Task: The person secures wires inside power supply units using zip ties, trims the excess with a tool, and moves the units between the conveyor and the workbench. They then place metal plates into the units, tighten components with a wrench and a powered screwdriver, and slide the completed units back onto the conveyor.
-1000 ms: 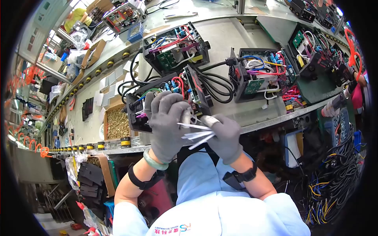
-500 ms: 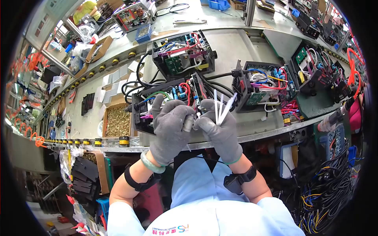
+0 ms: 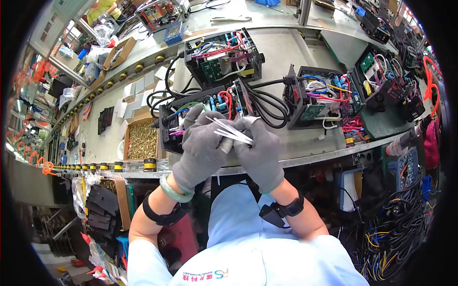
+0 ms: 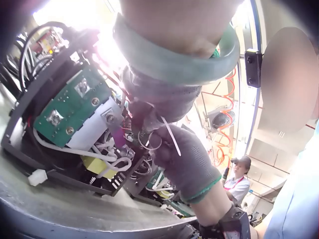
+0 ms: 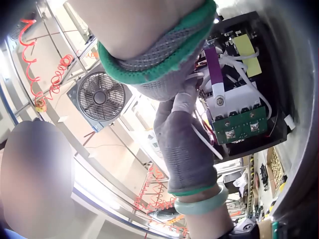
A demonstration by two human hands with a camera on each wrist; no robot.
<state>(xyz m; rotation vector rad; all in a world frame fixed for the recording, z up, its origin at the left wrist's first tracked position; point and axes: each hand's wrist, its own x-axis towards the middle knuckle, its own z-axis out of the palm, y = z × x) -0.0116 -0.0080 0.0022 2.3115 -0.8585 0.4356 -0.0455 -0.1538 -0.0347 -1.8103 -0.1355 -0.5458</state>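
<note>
Both hands wear grey gloves and meet in front of an open black electrical unit (image 3: 167,125) with coloured wires. Several white cable ties (image 3: 231,132) are pinched in the fingers of my right hand (image 3: 260,155), fanned leftward over the back of the left hand. My left hand (image 3: 200,148) has curled fingers right at the right fingertips. In the left wrist view, a small cable tie loop (image 4: 151,149) sits between the two hands, and a straight white tie (image 4: 172,136) crosses them. Another white tie end (image 5: 207,142) hangs beside the left hand in the right wrist view.
More open units stand behind (image 3: 222,62) and to the right (image 3: 319,97), with black cables (image 3: 269,107) between them. A cardboard box of small brass-coloured parts (image 3: 141,141) is at left. The metal bench edge (image 3: 305,159) runs below the hands.
The fan of ties in the right hand pointed left, then swung upright, and now points left again, higher over the left hand. The hands have come closer together.
</note>
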